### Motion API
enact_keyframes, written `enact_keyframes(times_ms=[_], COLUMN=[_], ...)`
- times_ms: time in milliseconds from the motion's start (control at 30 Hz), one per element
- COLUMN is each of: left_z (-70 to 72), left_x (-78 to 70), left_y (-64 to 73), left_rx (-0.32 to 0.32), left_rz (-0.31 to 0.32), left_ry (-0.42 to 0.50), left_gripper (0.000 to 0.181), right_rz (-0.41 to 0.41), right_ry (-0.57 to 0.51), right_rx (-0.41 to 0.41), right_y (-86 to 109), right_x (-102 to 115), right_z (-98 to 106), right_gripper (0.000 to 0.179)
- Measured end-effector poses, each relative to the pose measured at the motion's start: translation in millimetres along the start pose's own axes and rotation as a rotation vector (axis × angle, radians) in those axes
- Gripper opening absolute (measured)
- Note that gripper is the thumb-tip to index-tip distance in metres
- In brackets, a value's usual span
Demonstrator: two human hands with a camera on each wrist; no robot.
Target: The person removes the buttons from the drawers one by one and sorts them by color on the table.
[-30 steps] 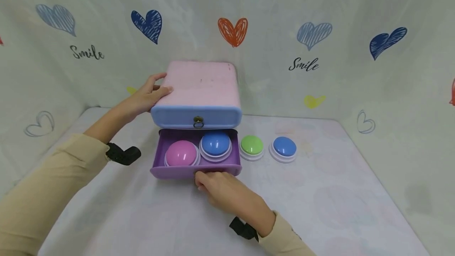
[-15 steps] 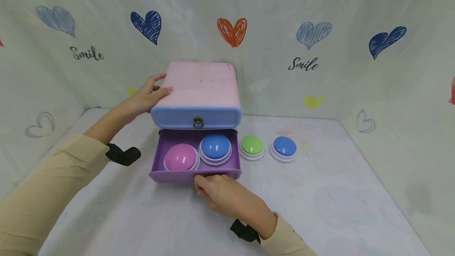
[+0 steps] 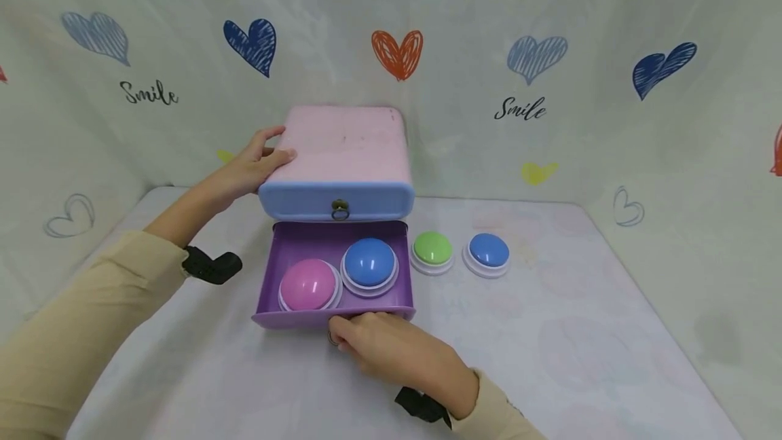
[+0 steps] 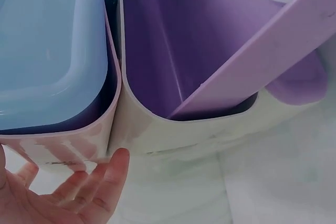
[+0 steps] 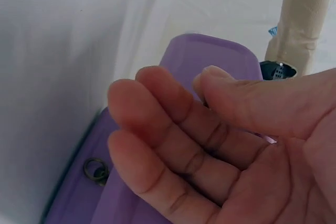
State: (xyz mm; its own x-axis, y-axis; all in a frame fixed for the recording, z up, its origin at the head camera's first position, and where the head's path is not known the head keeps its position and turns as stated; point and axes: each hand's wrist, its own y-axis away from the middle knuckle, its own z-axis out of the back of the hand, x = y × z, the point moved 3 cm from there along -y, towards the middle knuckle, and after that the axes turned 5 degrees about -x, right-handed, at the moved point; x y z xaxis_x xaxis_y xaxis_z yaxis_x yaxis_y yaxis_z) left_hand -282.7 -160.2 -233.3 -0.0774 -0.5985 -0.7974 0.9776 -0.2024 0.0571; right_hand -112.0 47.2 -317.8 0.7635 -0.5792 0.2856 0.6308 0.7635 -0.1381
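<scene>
A small drawer cabinet with a pink top and a blue upper drawer stands by the back cloth. My left hand rests against its left side, thumb on the top edge; in the left wrist view its fingers lie fairly straight along the wall. Below, a purple drawer is pulled out, holding a pink dome button and a blue dome button on white bases. My right hand pinches the drawer's ring pull, mostly hidden by the fingers.
Right of the drawer, a green dome button and a second blue dome button sit on the white-covered table. Another ring pull shows on a purple front in the right wrist view. A heart-printed cloth hangs behind.
My right hand has drawn the purple drawer farther out toward me, with both buttons riding in it. The left hand and cabinet have stayed in place.
</scene>
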Motion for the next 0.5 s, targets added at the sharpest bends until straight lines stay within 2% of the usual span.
enact_keyframes(times_ms=[267,500], left_z=[0.4,0.1], left_x=[1.5,1.4], left_y=[-0.4,-2.6], left_rx=[-0.005,0.005], left_rz=[-0.006,-0.005], left_ry=[0.002,0.005], left_gripper=[0.075,0.074], right_rz=[0.024,0.016], right_ry=[0.087,0.084], right_rx=[0.011,0.011], right_y=[1.1,1.9], right_x=[7.6,8.1], right_z=[-2.7,-3.8], right_gripper=[0.009,0.008])
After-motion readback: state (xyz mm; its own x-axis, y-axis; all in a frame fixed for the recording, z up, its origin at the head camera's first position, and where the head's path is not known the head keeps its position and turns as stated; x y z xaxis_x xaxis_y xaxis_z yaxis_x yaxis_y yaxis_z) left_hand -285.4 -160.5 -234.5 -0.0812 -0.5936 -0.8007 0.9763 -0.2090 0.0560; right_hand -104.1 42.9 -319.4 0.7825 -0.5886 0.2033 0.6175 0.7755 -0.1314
